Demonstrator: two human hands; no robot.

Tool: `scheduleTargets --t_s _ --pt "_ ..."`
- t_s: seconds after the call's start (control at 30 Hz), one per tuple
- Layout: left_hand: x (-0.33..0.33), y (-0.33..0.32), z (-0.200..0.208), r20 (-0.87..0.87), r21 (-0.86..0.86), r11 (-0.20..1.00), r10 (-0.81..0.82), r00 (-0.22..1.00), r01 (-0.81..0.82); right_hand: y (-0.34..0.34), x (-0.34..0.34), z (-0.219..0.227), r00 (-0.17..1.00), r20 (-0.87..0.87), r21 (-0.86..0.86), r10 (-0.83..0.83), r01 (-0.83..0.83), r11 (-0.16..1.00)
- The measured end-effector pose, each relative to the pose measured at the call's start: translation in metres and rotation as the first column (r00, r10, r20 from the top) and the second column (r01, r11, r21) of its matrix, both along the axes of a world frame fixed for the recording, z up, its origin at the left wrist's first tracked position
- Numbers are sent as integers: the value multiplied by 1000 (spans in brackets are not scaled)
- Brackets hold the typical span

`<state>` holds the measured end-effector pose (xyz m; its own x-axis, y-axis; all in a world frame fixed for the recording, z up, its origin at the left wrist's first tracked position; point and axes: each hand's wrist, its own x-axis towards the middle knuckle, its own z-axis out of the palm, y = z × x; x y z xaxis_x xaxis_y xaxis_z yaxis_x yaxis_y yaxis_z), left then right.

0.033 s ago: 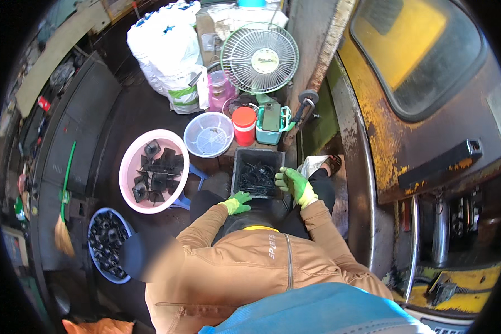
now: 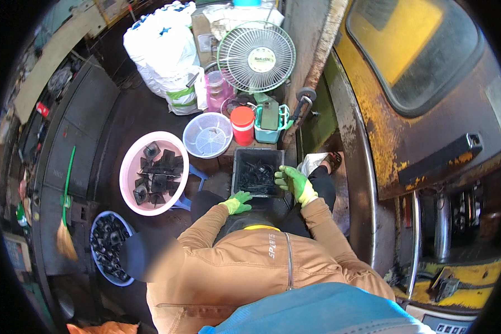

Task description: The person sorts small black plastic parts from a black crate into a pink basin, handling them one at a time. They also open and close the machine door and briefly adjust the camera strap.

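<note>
My left hand [image 2: 237, 202], in a green and yellow glove, lies with its fingers stretched out by the near left corner of a black rectangular bin [image 2: 237, 179]. Nothing shows in it. My right hand [image 2: 296, 185], gloved alike, is raised at the right side of the bin, its fingers apart and pointing left; I see nothing held. Thin black plastic pieces [image 2: 257, 177] lie loose inside the bin, which stands between my knees.
A pink basin [image 2: 127, 186] of black square parts sits on a blue stool [image 2: 197, 177] at left, with a blue basket [image 2: 129, 280] of black parts nearer. Beyond the bin are a clear basin [image 2: 189, 133], red jug [image 2: 242, 127] and fan [image 2: 256, 58]. A yellow machine [image 2: 367, 122] stands right.
The whole view has shifted very slightly. Both hands keep the same place and pose beside the bin.
</note>
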<state>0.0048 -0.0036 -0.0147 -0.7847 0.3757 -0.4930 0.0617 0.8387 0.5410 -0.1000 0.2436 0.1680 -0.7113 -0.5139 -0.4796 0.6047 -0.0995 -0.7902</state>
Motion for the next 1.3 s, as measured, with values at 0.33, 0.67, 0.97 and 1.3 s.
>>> scheduleTargets --t_s 0.33,0.67,0.97,1.3 --pt "-2 0 10 -44 37 999 -1 999 2 0 -2 -7 998 30 -34 -48 49 998" --pt "-7 -7 -10 -50 -34 992 -125 991 124 -3 0 -2 998 -17 70 -54 55 996" --pt "-8 -4 -5 11 7 1000 -31 999 31 -3 1 0 996 -83 113 -26 36 993" --pt "-8 -7 -14 -39 32 997 -62 997 64 -2 0 -3 996 -89 108 -9 19 994"
